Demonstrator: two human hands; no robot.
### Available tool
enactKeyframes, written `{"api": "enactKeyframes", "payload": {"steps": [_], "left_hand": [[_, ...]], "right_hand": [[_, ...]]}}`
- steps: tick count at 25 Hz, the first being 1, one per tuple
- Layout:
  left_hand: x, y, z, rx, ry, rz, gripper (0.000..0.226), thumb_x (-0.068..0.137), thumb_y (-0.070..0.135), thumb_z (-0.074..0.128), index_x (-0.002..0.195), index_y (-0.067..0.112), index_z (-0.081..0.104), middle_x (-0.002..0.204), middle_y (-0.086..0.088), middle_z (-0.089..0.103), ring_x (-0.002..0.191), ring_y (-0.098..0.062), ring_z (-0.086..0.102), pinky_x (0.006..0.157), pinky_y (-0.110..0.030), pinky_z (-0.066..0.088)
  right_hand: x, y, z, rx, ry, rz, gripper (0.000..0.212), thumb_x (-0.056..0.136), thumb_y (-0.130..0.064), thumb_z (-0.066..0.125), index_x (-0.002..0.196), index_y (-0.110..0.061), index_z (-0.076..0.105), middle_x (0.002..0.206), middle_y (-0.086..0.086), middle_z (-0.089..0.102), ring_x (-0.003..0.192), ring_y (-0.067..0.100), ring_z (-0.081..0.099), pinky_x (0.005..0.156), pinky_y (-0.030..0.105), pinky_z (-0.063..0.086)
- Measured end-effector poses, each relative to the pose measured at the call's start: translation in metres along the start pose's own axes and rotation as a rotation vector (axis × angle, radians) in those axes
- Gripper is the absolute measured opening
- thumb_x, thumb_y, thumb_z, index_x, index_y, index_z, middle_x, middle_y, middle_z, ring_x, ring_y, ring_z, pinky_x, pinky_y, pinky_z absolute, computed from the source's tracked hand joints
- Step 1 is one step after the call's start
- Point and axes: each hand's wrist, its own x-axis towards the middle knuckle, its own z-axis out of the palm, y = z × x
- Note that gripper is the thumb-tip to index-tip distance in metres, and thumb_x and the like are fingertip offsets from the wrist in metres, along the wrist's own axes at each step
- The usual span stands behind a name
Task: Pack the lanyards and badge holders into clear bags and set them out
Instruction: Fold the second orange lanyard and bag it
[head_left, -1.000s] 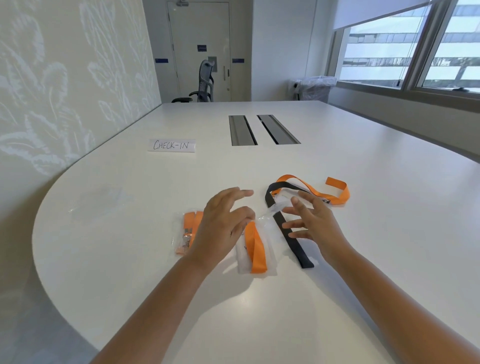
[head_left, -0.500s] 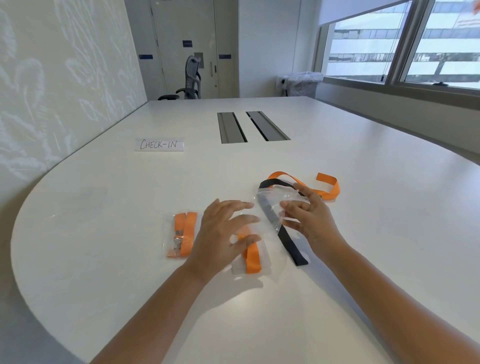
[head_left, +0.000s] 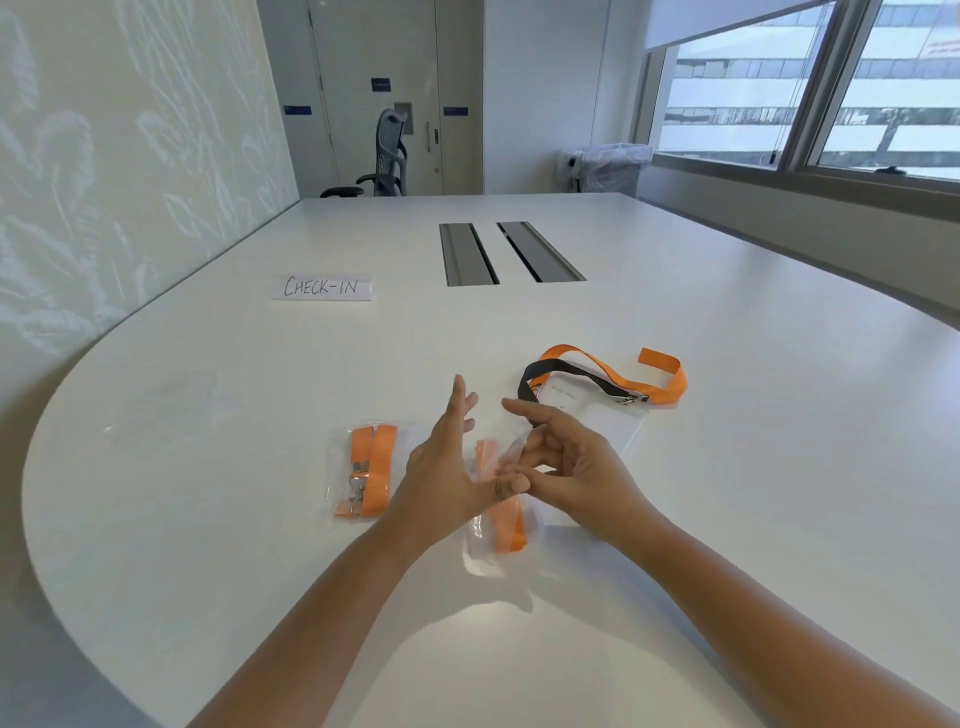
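Observation:
My right hand (head_left: 576, 462) has its fingers curled and pinches an empty clear bag (head_left: 511, 452), held just above the table. My left hand (head_left: 447, 467) stands beside it with fingers straight, its thumb touching the bag's near edge. Under both hands lies a clear bag with an orange lanyard (head_left: 506, 527) inside. A second packed bag with an orange lanyard (head_left: 366, 475) lies to the left. Beyond my right hand, a loose black lanyard (head_left: 571, 375) and a loose orange lanyard (head_left: 662, 387) lie over a clear badge holder (head_left: 592, 415).
A paper sign reading CHECK-IN (head_left: 322, 287) lies further back on the white table (head_left: 727, 467). Two grey cable slots (head_left: 511, 253) are set in the table's middle. More clear plastic (head_left: 171, 410) lies at the left. An office chair (head_left: 387, 156) stands at the far end.
My right hand picked a clear bag off the black lanyard and brought it toward me. My left hand lifted off the packed bag and turned upright beside it.

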Motion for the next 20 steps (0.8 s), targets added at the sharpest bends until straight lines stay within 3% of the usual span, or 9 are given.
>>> {"api": "enactKeyframes", "payload": {"steps": [2, 5, 8, 11, 13, 14, 17, 20], "left_hand": [[0.001, 0.003, 0.001, -0.064, -0.024, -0.016, 0.130, 0.033, 0.095, 0.046, 0.133, 0.040, -0.017, 0.151, 0.008, 0.022, 0.132, -0.006, 0.031, 0.104, -0.025, 0.030], [0.001, 0.006, 0.000, -0.137, -0.061, -0.045, 0.142, 0.027, 0.097, 0.044, 0.141, 0.034, -0.013, 0.152, 0.006, 0.023, 0.135, -0.008, 0.030, 0.099, -0.020, 0.030], [-0.001, 0.006, -0.002, -0.119, -0.118, -0.061, 0.146, 0.025, 0.098, 0.040, 0.144, 0.031, -0.009, 0.152, 0.007, 0.023, 0.138, -0.009, 0.025, 0.098, -0.018, 0.027], [-0.001, 0.010, -0.003, -0.125, -0.118, -0.044, 0.140, 0.025, 0.099, 0.037, 0.144, 0.035, 0.000, 0.143, 0.017, 0.027, 0.127, 0.012, 0.025, 0.096, -0.009, 0.026], [-0.001, 0.012, -0.005, -0.140, -0.056, -0.012, 0.133, 0.028, 0.098, 0.037, 0.142, 0.037, 0.005, 0.132, 0.029, 0.024, 0.110, 0.030, 0.022, 0.087, 0.003, 0.027], [-0.001, 0.013, -0.006, -0.132, -0.025, -0.006, 0.128, 0.029, 0.098, 0.037, 0.139, 0.040, 0.006, 0.130, 0.033, 0.021, 0.109, 0.029, 0.023, 0.088, 0.002, 0.028], [-0.003, 0.014, -0.005, -0.124, 0.014, 0.008, 0.115, 0.032, 0.096, 0.042, 0.131, 0.050, 0.006, 0.136, 0.030, 0.020, 0.124, 0.006, 0.026, 0.097, -0.021, 0.030], [-0.005, 0.014, -0.002, -0.103, -0.013, 0.053, 0.109, 0.036, 0.094, 0.046, 0.128, 0.056, 0.003, 0.132, 0.040, 0.013, 0.126, 0.005, 0.023, 0.100, -0.027, 0.029]], "right_hand": [[-0.001, 0.000, 0.001, -0.071, -0.024, -0.016, 0.047, 0.080, -0.008, 0.070, 0.110, -0.040, 0.054, 0.079, -0.016, 0.066, 0.085, 0.008, 0.068, 0.078, 0.016, 0.052], [-0.004, -0.002, 0.001, -0.126, -0.037, -0.054, 0.037, 0.080, -0.011, 0.069, 0.100, -0.039, 0.054, 0.091, -0.015, 0.067, 0.087, 0.006, 0.068, 0.079, 0.019, 0.054], [-0.005, -0.005, 0.002, -0.175, -0.070, -0.123, 0.051, 0.079, -0.012, 0.068, 0.114, -0.043, 0.046, 0.093, -0.017, 0.064, 0.090, 0.006, 0.064, 0.080, 0.017, 0.052], [-0.004, -0.004, 0.003, -0.133, -0.087, -0.174, 0.083, 0.079, -0.006, 0.069, 0.137, -0.041, 0.021, 0.093, -0.023, 0.061, 0.095, 0.006, 0.062, 0.083, 0.014, 0.049], [-0.004, -0.003, 0.002, -0.052, -0.066, -0.166, 0.082, 0.081, -0.008, 0.067, 0.139, -0.041, 0.020, 0.099, -0.013, 0.065, 0.100, 0.013, 0.063, 0.086, 0.020, 0.051], [-0.004, -0.004, 0.002, -0.032, -0.041, -0.160, 0.074, 0.083, -0.009, 0.065, 0.136, -0.042, 0.026, 0.099, -0.010, 0.066, 0.100, 0.014, 0.064, 0.086, 0.021, 0.051], [-0.004, -0.005, 0.000, -0.196, 0.045, -0.220, 0.047, 0.087, -0.010, 0.062, 0.115, -0.045, 0.047, 0.092, -0.019, 0.067, 0.092, 0.004, 0.065, 0.080, 0.013, 0.050], [-0.004, -0.007, 0.002, -0.380, 0.035, -0.246, 0.040, 0.088, -0.016, 0.061, 0.110, -0.047, 0.049, 0.093, -0.029, 0.058, 0.089, -0.003, 0.061, 0.077, 0.008, 0.049]]}}
